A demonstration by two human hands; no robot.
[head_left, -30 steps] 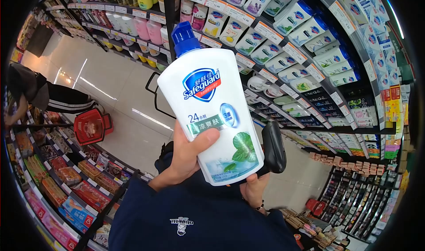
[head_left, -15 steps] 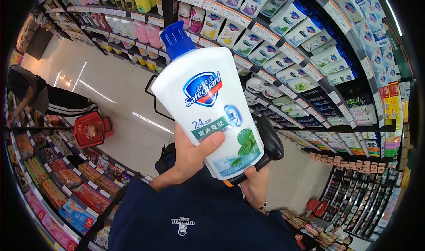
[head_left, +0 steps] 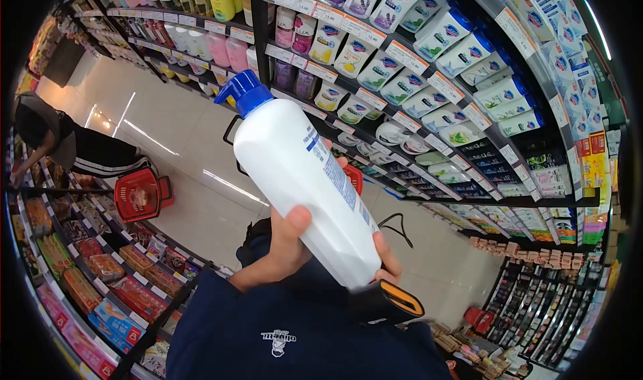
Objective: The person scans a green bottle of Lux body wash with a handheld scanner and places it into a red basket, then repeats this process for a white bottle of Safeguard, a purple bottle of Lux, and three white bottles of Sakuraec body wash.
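Head view, shop aisle, one item in hand. Item: white body-wash bottle [head_left: 305, 189] with blue cap [head_left: 242, 91], held at the middle of the scene, tilted with the cap up and to the left, narrow side and a strip of printed label facing the camera. Left hand [head_left: 284, 243]: wrapped around the lower near-left side of the bottle, thumb pressed on its face, fingers closed about the body. Right hand [head_left: 387, 263]: only fingertips show at the lower right edge of the bottle, touching it; whether they clasp it or only steady it cannot be told. Below that hand, a black handheld scanner with an orange trim [head_left: 388, 303] shows in part behind the bottle's base; who or what grips it cannot be told. Surroundings: shelves of matching white bottles [head_left: 429, 65] far and right; snack shelves [head_left: 100, 266] near left; a red shopping basket [head_left: 139, 194] on the floor left, beside another person [head_left: 74, 145] bending to the shelf. Risks, as judged: the smooth, heavy, tilted bottle may slide through the single firm grip and drop to the tiled floor, cracking the cap; the blue cap could knock the crowded shelf edge if swung right; the partly hidden scanner could slip if the right fingers are split between two things.
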